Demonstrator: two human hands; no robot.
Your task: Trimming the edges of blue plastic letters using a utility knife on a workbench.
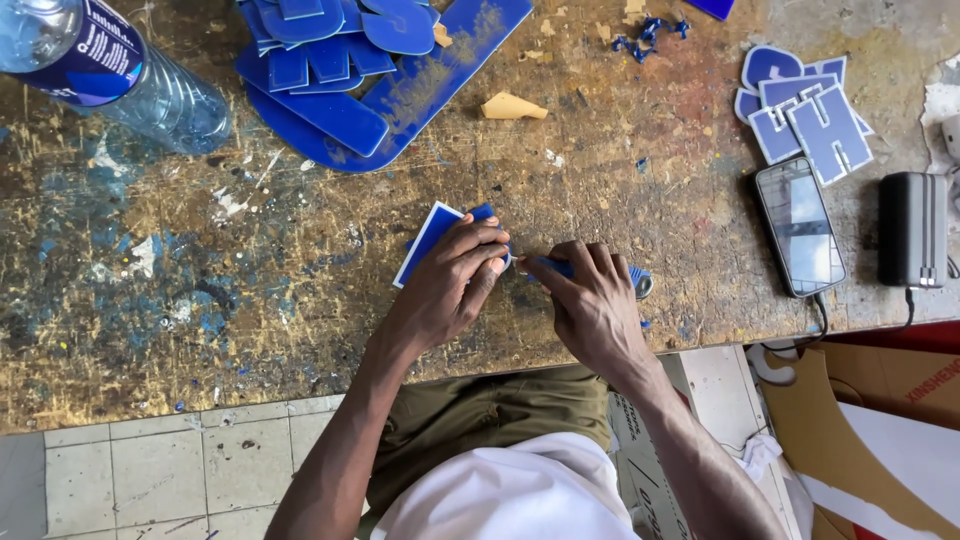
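My left hand (452,283) presses down on a small blue plastic piece with a white edge (427,240) lying on the worn, paint-stained wooden workbench (250,290). My right hand (590,305) grips a blue-handled knife (600,270), its tip meeting the piece just under my left fingers. The blade itself is hidden between the hands.
A pile of blue plastic offcuts (350,70) lies at the top centre, beside a clear water bottle (110,70) on its side. Cut blue letter shapes (805,115) sit top right, above a phone (800,225) and a black charger box (912,228). Cardboard boxes (880,440) stand below the bench.
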